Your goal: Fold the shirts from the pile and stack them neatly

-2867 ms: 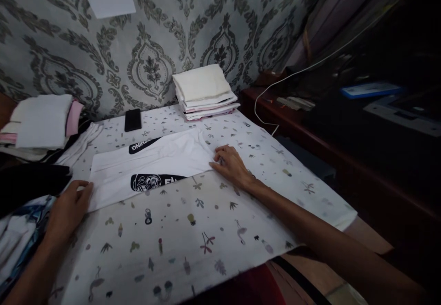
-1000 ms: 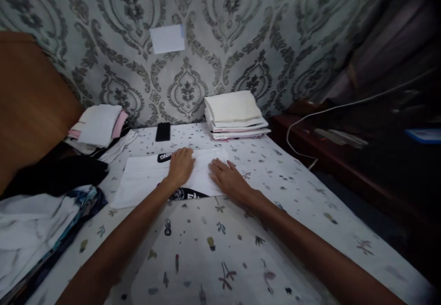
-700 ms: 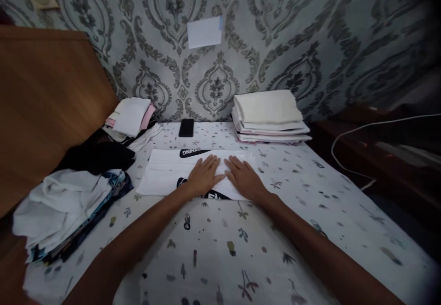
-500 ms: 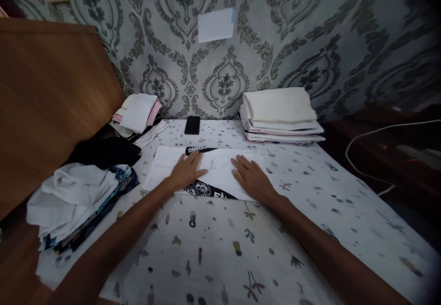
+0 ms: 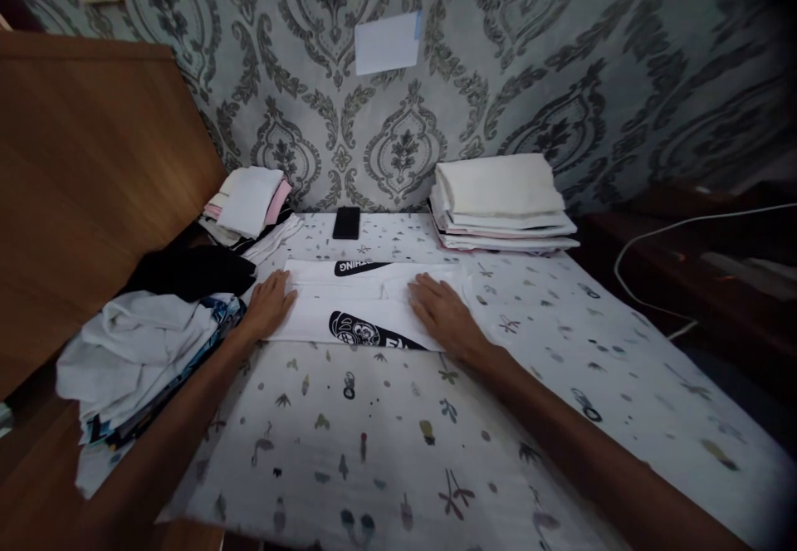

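Observation:
A white garment with black printed patches (image 5: 349,294) lies folded into a long flat strip on the patterned white sheet (image 5: 374,418). My left hand (image 5: 269,306) rests at the strip's left end, its fingers extended and lying on the edge of the cloth. Toward the right end, my right hand (image 5: 443,310) lies flat on the fabric with its fingers stretched out. Neither hand is closed on the cloth.
Behind the strip is a black phone (image 5: 346,223). A folded stack (image 5: 504,194) stands at the back right, a smaller one (image 5: 249,202) at the back left. Rumpled clothes (image 5: 134,343) lie left, beside a wooden panel (image 5: 93,153). A white cable (image 5: 641,240) hangs right.
My left hand has slid left from the middle of the garment to its left end, uncovering more of the black print. My right hand stays near the right end, shifted slightly left in view.

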`<state>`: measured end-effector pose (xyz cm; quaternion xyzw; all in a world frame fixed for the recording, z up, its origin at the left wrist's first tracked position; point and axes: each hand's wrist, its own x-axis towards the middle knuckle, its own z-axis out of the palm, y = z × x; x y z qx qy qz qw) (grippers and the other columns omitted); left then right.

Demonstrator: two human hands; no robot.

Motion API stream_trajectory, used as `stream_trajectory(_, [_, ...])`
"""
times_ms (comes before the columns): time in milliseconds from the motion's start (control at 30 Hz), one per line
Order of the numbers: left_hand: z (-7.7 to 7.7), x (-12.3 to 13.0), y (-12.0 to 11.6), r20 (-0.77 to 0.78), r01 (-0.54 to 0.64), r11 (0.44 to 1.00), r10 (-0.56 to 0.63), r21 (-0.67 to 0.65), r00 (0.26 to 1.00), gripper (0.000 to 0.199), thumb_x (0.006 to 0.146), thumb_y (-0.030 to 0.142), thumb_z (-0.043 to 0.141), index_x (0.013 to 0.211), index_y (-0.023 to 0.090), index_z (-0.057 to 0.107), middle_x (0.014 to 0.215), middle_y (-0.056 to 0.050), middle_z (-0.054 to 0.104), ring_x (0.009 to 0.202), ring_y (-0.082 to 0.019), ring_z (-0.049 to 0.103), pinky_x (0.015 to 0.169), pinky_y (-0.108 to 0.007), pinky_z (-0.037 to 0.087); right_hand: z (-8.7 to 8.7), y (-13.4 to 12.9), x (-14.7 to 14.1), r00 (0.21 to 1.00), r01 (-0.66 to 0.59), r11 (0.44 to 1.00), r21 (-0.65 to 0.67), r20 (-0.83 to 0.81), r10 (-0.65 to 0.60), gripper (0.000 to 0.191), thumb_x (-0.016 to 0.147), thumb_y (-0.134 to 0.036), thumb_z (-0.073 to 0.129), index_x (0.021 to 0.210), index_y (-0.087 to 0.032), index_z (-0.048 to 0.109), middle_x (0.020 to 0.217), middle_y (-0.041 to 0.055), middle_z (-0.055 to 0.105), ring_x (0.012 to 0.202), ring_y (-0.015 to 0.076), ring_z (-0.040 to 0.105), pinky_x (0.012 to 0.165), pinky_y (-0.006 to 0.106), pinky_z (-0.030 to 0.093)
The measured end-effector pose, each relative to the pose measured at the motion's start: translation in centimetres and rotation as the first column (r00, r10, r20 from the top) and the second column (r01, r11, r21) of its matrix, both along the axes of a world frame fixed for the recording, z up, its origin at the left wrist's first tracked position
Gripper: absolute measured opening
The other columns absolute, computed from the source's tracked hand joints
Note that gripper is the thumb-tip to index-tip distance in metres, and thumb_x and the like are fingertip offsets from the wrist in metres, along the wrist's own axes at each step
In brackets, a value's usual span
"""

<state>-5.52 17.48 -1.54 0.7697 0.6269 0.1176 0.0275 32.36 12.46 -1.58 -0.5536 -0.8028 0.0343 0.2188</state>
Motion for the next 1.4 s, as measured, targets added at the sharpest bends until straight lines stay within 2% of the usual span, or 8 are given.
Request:
stream_trajectory(200, [1.8,-0.6,5.4,0.107,-0.15,0.988,0.153,-0.037,0.982,0.048,0.096,0.033,0.04,0.135,0.008,0.048,0.111,-0.018,0.071,0.103,-0.029,0.068,0.089,-0.042,0.054,2.3,-1.4,-11.1,0.981,-0.192,0.976,-0.107,-0.03,0.19,0.05,0.1,-0.036,0.042,0.139,-0.007,0.054,0.153,0.0205,0.043,0.146,0.0295,0.035,0.118,0.047,0.032])
stream_trajectory(367, [2.0,0.5,8.6,0.07,0.004,1.0,-0.005,0.007,0.998,0.051,0.098,0.029,0.035,0.143,0.009,0.044,0.149,-0.017,0.05,0.141,-0.025,0.043,0.114,-0.04,0.036,2.9,-1.5,-19.8,0.932,-0.36,0.926,-0.117,-0.006,0.361,0.056,0.1,-0.038,0.045,0.145,-0.004,0.046,0.157,0.0213,0.036,0.15,0.0288,0.025,0.122,0.046,0.021])
stream_trajectory(533, [0.2,1.4,8.7,0.018,0.177,0.982,-0.176,-0.061,0.984,0.055,0.101,0.038,0.03,0.15,0.017,0.038,0.159,-0.01,0.038,0.151,-0.024,0.025,0.12,-0.046,0.026,3.0,4.1,-18.1,0.997,-0.071,0.969,-0.238,0.018,0.077,0.055,0.103,-0.032,0.038,0.148,-0.001,0.04,0.16,0.0225,0.03,0.151,0.0285,0.021,0.123,0.044,0.013])
stream_trajectory(800, [-0.9,0.9,8.5,-0.004,0.142,0.986,-0.143,-0.09,0.99,0.058,0.102,0.045,0.023,0.151,0.019,0.036,0.163,-0.012,0.03,0.152,-0.029,0.021,0.118,-0.059,0.019,1.2,9.1,-11.5,0.984,0.179,0.929,-0.323,0.079,-0.162,0.072,0.101,-0.046,0.042,0.151,0.005,0.032,0.16,0.0298,0.022,0.151,0.037,0.015,0.121,0.051,0.013])
stream_trajectory(1033, [0.8,-0.1,9.7,0.026,0.152,0.986,-0.151,-0.066,0.988,0.041,0.093,0.028,0.041,0.128,0.015,0.059,0.134,-0.015,0.059,0.127,-0.027,0.051,0.108,-0.041,0.038,3.2,5.7,-15.1,0.994,0.083,0.974,-0.213,0.081,-0.067,0.055,0.102,-0.032,0.041,0.146,0.001,0.04,0.16,0.0269,0.025,0.151,0.0348,0.017,0.121,0.05,0.015])
stream_trajectory(1133, [1.7,-0.7,11.1,0.057,0.117,0.988,-0.112,-0.098,0.992,0.033,0.083,0.025,0.053,0.112,0.016,0.065,0.117,-0.012,0.064,0.111,-0.026,0.058,0.097,-0.037,0.044,4.4,1.8,-19.4,0.984,-0.145,0.972,-0.185,0.08,0.162,0.038,0.1,-0.036,0.049,0.125,-0.011,0.061,0.143,0.0165,0.053,0.133,0.028,0.045,0.111,0.041,0.038])
stream_trajectory(1233, [2.2,-1.1,12.1,0.107,0.08,0.984,-0.063,-0.158,0.992,0.025,0.073,0.024,0.062,0.097,0.018,0.066,0.094,-0.006,0.067,0.09,-0.023,0.061,0.081,-0.031,0.046,4.7,-1.6,-23.4,0.914,-0.373,0.911,-0.173,0.102,0.394,0.044,0.094,-0.049,0.056,0.118,-0.012,0.061,0.121,0.0157,0.063,0.113,0.0304,0.056,0.088,0.043,0.054])
stream_trajectory(1400, [2.9,-1.2,12.5,0.22,0.058,0.97,-0.004,-0.237,0.975,0.013,0.062,0.021,0.066,0.065,0.019,0.054,0.063,0.002,0.054,0.07,-0.019,0.054,0.064,-0.028,0.04,4.6,-2.4,-26.1,0.913,-0.323,0.929,-0.182,0.198,0.357,0.026,0.095,-0.009,0.044,0.115,-0.008,0.06,0.11,0.0173,0.067,0.103,0.0283,0.061,0.075,0.039,0.056])
